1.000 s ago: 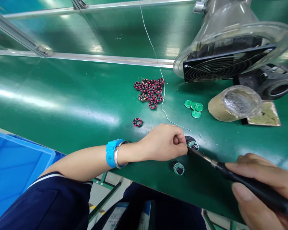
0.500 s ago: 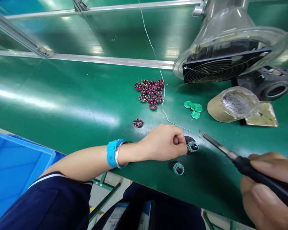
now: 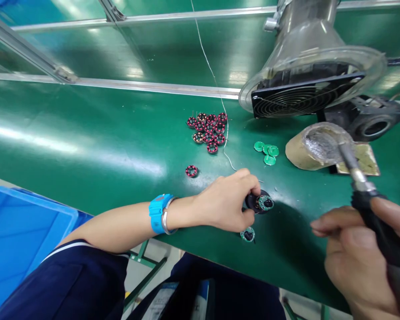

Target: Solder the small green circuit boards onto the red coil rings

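My left hand is at the middle of the bench, thumb and fingertips around the edge of a black round base. On that base sits a small motor coil with a green circuit board facing up. A second coil with a green board lies just below my left hand, partly covered by it. In my right hand is a soldering iron, its tip at the opening of a paper-wrapped cup. Solder wire runs down the bench to behind my left fingers.
Several red-and-black wound coils stand grouped on the bench, and one coil stands apart. Several green round boards lie beside the cup. A clear fume hood with a fan overhangs the right side. A blue bin is at the left.
My right hand has swung the soldering iron away from the coil, up to the cup. My left fingers have gone from a pinch beside the coil to a wider hold around the black base.
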{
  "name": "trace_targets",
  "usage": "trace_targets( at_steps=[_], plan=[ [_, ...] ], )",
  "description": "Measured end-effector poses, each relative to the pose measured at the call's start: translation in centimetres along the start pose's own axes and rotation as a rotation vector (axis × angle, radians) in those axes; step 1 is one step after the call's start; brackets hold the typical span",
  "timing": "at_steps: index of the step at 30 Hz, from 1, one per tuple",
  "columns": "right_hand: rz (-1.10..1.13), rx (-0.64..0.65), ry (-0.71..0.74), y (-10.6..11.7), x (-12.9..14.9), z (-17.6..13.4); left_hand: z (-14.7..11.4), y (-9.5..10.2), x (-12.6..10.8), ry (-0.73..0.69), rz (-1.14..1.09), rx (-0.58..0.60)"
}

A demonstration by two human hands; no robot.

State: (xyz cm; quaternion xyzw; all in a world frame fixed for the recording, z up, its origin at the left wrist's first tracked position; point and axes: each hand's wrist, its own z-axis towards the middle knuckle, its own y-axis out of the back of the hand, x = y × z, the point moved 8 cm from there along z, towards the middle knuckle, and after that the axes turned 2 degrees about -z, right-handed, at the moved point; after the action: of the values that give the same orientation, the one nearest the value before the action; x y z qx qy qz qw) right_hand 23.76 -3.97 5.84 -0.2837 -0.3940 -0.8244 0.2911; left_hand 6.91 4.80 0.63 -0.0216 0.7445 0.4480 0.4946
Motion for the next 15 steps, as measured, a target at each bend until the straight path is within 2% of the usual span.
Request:
trace_targets(
  at_steps=[3, 5, 8, 11, 15],
  plan=[
    [-0.017, 0.013, -0.04, -1.3, 0.1, 0.7, 0.3, -0.9, -0.2, -0.049, 0.113, 0.055],
    [-0.082, 0.083, -0.026, -2.4, 0.2, 1.1, 0.8, -1.0, -0.3, -0.104, 0.071, 0.073],
    [-0.082, 0.227, 0.134, -4.1, 1.0, 1.4, 1.7, -0.8, -0.6, -0.205, -0.049, 0.113],
    [-0.105, 0.271, 0.303, -4.9, 1.6, 1.2, 2.0, -0.6, -0.8, -0.28, -0.12, 0.18],
    [-0.081, 0.311, 0.394, -5.8, 1.8, 0.8, 1.3, 0.4, 0.1, -0.218, -0.233, 0.113]
  ],
)
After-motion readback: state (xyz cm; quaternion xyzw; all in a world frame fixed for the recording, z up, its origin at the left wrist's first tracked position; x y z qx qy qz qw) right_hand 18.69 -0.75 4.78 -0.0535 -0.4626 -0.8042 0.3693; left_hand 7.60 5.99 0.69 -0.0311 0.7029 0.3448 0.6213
